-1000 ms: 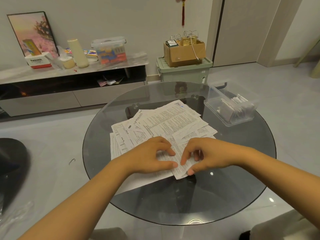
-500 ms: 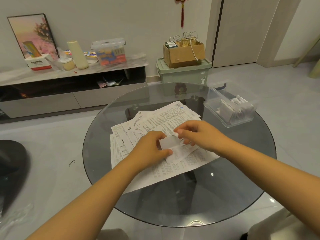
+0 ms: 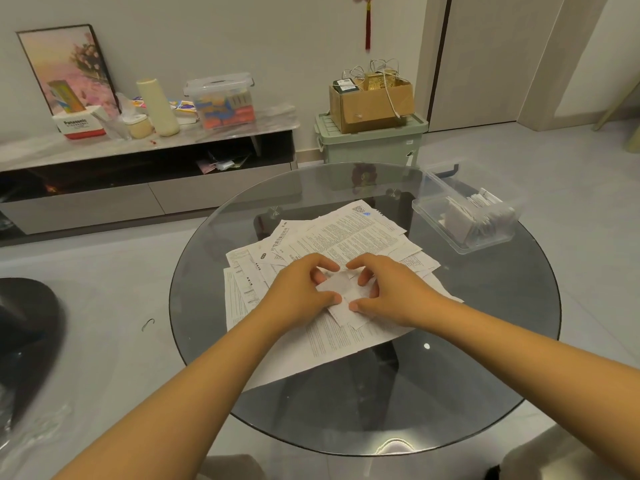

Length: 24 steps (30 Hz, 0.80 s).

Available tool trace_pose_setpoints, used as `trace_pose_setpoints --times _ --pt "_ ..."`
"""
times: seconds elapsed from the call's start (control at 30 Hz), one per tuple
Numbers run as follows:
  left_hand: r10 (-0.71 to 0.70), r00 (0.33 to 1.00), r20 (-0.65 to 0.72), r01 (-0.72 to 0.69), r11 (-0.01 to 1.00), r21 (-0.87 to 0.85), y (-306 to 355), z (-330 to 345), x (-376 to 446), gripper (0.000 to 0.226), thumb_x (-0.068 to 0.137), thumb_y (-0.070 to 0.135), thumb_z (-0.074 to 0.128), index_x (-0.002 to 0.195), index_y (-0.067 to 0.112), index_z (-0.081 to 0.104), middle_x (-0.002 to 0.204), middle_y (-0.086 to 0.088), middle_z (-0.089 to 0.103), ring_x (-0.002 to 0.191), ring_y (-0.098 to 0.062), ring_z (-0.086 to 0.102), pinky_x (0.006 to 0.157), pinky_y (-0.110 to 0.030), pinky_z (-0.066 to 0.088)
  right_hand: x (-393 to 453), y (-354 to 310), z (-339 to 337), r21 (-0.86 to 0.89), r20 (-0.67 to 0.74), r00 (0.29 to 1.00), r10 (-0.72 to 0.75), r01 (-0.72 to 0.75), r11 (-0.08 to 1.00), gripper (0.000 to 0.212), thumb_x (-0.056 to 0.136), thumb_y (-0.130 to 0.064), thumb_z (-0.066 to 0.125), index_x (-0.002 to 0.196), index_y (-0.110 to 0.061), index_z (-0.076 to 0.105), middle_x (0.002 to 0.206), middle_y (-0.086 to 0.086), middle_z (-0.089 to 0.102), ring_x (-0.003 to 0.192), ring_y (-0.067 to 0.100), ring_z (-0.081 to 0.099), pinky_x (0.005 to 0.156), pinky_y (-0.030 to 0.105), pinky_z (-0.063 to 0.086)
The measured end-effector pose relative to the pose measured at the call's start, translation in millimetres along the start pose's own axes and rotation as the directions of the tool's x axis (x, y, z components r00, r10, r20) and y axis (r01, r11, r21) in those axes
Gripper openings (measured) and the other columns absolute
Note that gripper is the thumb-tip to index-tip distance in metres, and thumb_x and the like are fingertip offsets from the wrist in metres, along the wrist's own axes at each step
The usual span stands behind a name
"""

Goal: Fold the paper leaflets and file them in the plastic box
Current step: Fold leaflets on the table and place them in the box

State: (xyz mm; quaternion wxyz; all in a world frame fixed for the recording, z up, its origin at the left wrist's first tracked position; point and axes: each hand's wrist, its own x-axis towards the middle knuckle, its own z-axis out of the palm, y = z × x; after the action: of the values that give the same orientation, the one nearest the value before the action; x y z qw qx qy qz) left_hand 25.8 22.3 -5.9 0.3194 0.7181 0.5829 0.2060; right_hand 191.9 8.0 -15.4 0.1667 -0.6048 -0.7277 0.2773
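**Desk:** What has moved since half a second ago?

**Operator:** I see the right hand (image 3: 388,289) has come back toward the body and now sits level with the left hand (image 3: 298,292); the small folded leaflet (image 3: 341,292) has come down with them, and lies low over the spread of printed leaflets (image 3: 346,237).

**Desk:** How do the fingers stand?

**Operator:** Both hands curl over the folded leaflet. Each thumb presses its near edge, the two thumb tips just apart, and the forefingers arch over its far edge. I count both hands as pinching it, left and right side each.

**Desk:** Where is everything else?

**Operator:** The loose leaflets overlap in the middle of the round glass table (image 3: 485,375). The clear plastic box (image 3: 446,223) stands at the table's far right, well apart from the hands, lid off, with folded papers (image 3: 474,220) standing upright inside.
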Motion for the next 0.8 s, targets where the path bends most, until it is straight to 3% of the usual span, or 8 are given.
trace_pose_setpoints --times 0.17,0.23,0.33,0.47,0.57,0.67,0.73,0.8 --pt "-0.098 0.993 0.072 0.118 0.917 -0.382 2 -4 0 0.043 0.079 0.009 0.073 0.115 0.026 0.057 0.097 0.001 0.06 0.084 -0.013 0.063 0.073 -0.022 0.054 0 0 -10 0.126 -0.076 0.997 -0.026 0.036 0.991 0.006 0.088 -0.03 0.062 0.088 -0.027 0.057 0.082 -0.013 0.058 0.071 0.001 0.052 0.061 0.011 0.037" --pt "-0.112 0.981 0.156 0.179 0.826 -0.534 2 -5 1 0.038 0.08 0.009 0.072 0.114 0.021 0.06 0.104 -0.007 0.065 0.091 -0.02 0.068 0.083 -0.033 0.057 -1 -1 -18 0.188 -0.116 0.993 -0.023 0.045 0.981 0.008 0.088 -0.028 0.062 0.083 -0.026 0.057 0.076 -0.01 0.06 0.069 0.004 0.054 0.062 0.014 0.042" --pt "-0.067 0.966 0.251 0.205 0.79 -0.578 6 -3 4 0.027 0.086 0.017 0.066 0.113 0.014 0.064 0.102 -0.008 0.071 0.095 -0.021 0.069 0.089 -0.034 0.054 -5 1 -28 0.231 -0.19 0.981 -0.042 0.086 0.969 0.009 0.089 -0.023 0.061 0.082 -0.026 0.055 0.073 -0.007 0.059 0.067 0.008 0.054 0.064 0.016 0.043" --pt "-0.066 0.987 0.148 0.148 0.736 -0.66 18 3 11 0.026 0.085 0.011 0.067 0.11 0.009 0.065 0.094 -0.008 0.073 0.09 -0.023 0.069 0.081 -0.03 0.053 -11 7 -37 0.295 -0.286 0.957 -0.052 0.14 0.945 0.009 0.09 -0.02 0.059 0.095 -0.025 0.054 0.07 -0.009 0.056 0.062 0.002 0.05 0.059 0.009 0.041" --pt "-0.07 0.996 0.054 0.088 0.71 -0.699 35 9 18 0.029 0.084 0.011 0.067 0.114 0.011 0.063 0.092 -0.004 0.073 0.086 -0.016 0.069 0.077 -0.026 0.053 -13 11 -46 0.358 -0.352 0.934 -0.069 0.202 0.911 0.018 0.09 -0.016 0.059 0.102 -0.025 0.049 0.08 -0.005 0.059 0.067 0.003 0.052 0.064 0.015 0.046" --pt "-0.054 0.994 0.093 0.107 0.595 -0.796 51 13 25 0.031 0.087 0.01 0.064 0.118 0.011 0.062 0.097 -0.003 0.071 0.08 -0.01 0.069 0.072 -0.022 0.052 -16 12 -60 0.374 -0.433 0.895 -0.105 0.284 0.883 0.013 0.09 -0.012 0.058 0.094 -0.023 0.054 0.087 0.0 0.061 0.079 0.019 0.058 0.073 0.027 0.05" --pt "-0.03 0.991 0.13 0.125 0.542 -0.831 62 15 30 0.032 0.088 0.012 0.063 0.119 0.011 0.062 0.099 -0.004 0.07 0.079 -0.011 0.068 0.07 -0.022 0.052 -17 13 -72 0.394 -0.45 0.887 -0.102 0.299 0.869 0.016 0.091 -0.009 0.056 0.093 -0.024 0.061 0.09 -0.002 0.063 0.083 0.018 0.059 0.075 0.027 0.051" --pt "-0.013 0.993 0.118 0.105 0.566 -0.818 77 19 42 0.032 0.088 0.013 0.063 0.12 0.012 0.061 0.104 -0.006 0.069 0.084 -0.013 0.067 0.071 -0.023 0.052 -16 20 -87 0.362 -0.471 0.877 -0.098 0.293 0.885 0.022 0.091 -0.008 0.055 0.098 -0.026 0.066 0.098 -0.005 0.064 0.088 0.014 0.059 0.079 0.026 0.051"
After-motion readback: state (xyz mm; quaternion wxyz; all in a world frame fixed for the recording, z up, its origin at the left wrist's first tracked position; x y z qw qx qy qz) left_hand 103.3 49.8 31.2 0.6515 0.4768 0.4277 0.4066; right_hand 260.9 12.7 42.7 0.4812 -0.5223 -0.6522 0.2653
